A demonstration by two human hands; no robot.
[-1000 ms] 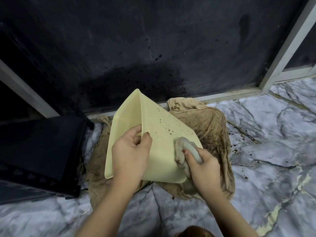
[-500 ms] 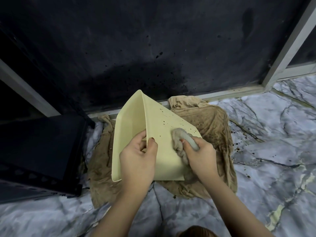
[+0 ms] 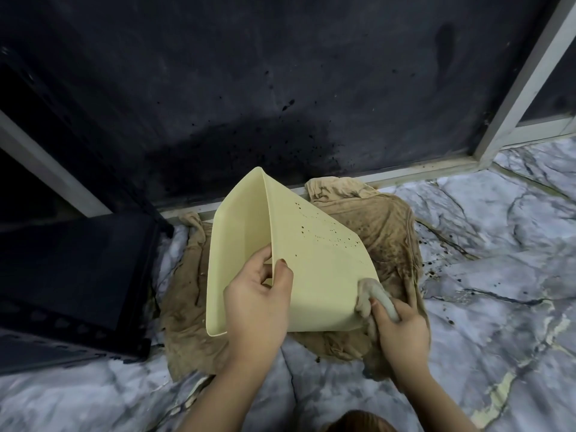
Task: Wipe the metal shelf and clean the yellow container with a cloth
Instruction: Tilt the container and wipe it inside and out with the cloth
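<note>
The pale yellow container (image 3: 318, 266) is tilted on its edge above a brown cloth (image 3: 380, 232) spread on the marble floor. Dark specks dot its outer wall. My left hand (image 3: 258, 304) pinches the container's rim, thumb outside and fingers inside. My right hand (image 3: 399, 332) grips a bunched part of the cloth (image 3: 371, 294) and presses it against the container's lower right corner. The black metal shelf (image 3: 71, 282) stands at the left on the floor.
A dark wall panel (image 3: 280, 88) with black splatter rises behind, framed by pale metal bars (image 3: 523, 79). Dark specks lie on the marble floor (image 3: 498, 244) to the right of the cloth.
My right hand slid the bunched cloth up the container's wall, then down to its lower right corner. My left hand kept its hold on the rim.
</note>
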